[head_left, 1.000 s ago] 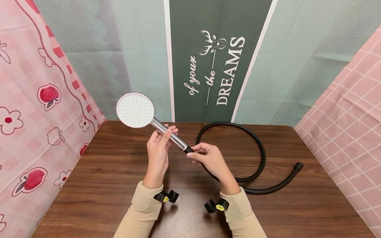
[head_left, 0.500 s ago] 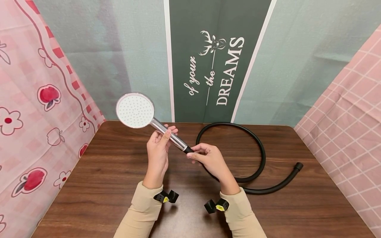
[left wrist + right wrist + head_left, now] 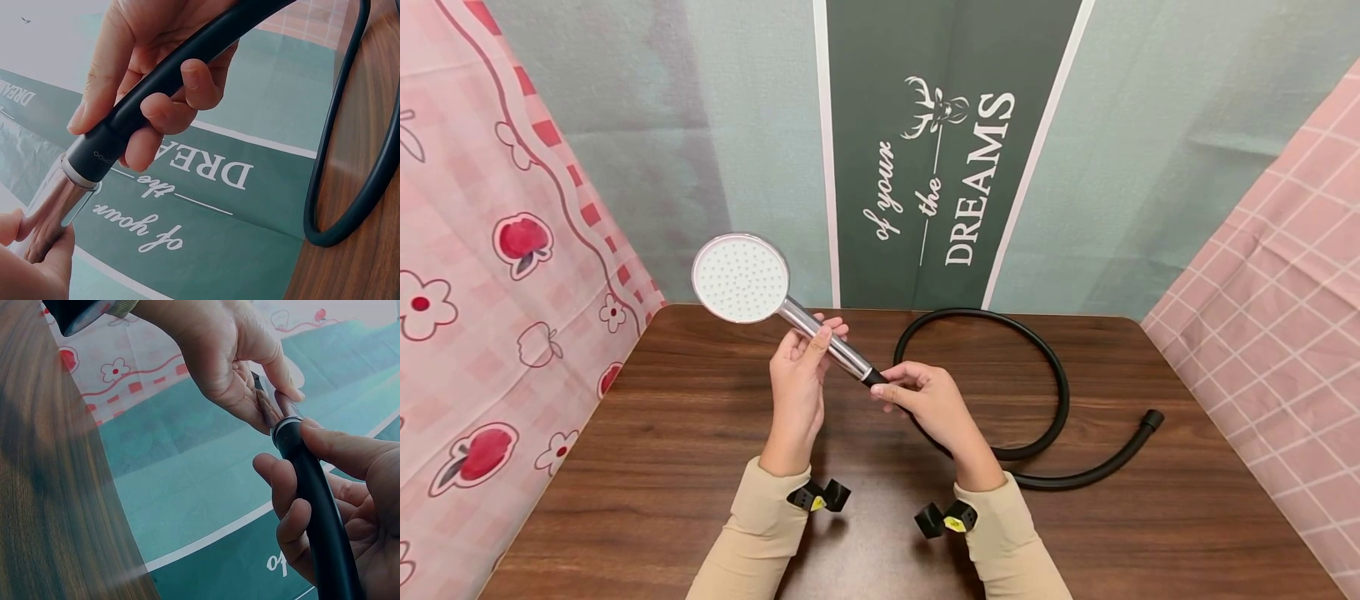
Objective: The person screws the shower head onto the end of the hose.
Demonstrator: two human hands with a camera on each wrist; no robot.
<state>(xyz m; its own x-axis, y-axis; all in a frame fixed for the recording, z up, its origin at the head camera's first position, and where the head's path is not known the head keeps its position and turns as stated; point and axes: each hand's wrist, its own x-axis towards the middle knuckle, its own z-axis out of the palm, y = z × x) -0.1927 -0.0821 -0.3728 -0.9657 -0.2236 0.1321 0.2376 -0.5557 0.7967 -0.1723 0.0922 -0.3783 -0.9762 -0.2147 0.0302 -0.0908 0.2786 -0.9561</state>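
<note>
A chrome shower head (image 3: 741,278) with a round white nozzle face is held up over the table, tilted with its face at the upper left. My left hand (image 3: 800,375) grips its chrome handle, thumb on the front. At the handle's lower end, my right hand (image 3: 928,404) pinches the black end fitting (image 3: 94,150) of the shower hose (image 3: 1063,383) between thumb and fingers. In the left wrist view the fitting sits flush against the white ring of the handle. From the right hand the hose runs down and loops across the table.
The hose's other end (image 3: 1152,419) lies loose at the right of the brown wooden table (image 3: 647,467). Behind the table hangs a green and grey cloth (image 3: 760,125) with white lettering. Pink patterned cloths (image 3: 467,317) border both sides.
</note>
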